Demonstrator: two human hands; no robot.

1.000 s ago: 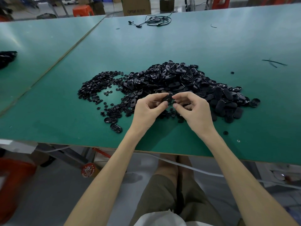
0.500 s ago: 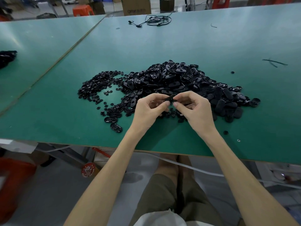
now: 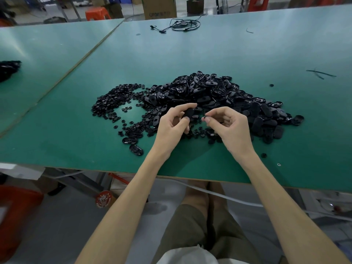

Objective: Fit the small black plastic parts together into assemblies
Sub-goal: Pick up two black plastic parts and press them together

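Note:
A big heap of black oval plastic shells (image 3: 215, 96) lies on the green table (image 3: 190, 54), with a spread of small round black parts (image 3: 114, 101) to its left. My left hand (image 3: 174, 126) pinches one oval shell (image 3: 189, 113) between thumb and fingers, just in front of the heap. My right hand (image 3: 230, 124) pinches a small round black part (image 3: 206, 117) at its fingertips, a short gap to the right of the shell. Two oval pieces (image 3: 133, 144) lie apart near the front edge, left of my left wrist.
A coiled black cable (image 3: 182, 25) lies at the table's far edge. Thin black strips (image 3: 320, 73) sit far right. Another dark pile (image 3: 8, 69) rests on the neighbouring table to the left. Loose small parts (image 3: 263, 155) dot the table by my right wrist.
My hands, pressed together on one piece earlier, have drawn apart. The left now holds the oval shell alone and the right holds a small round part.

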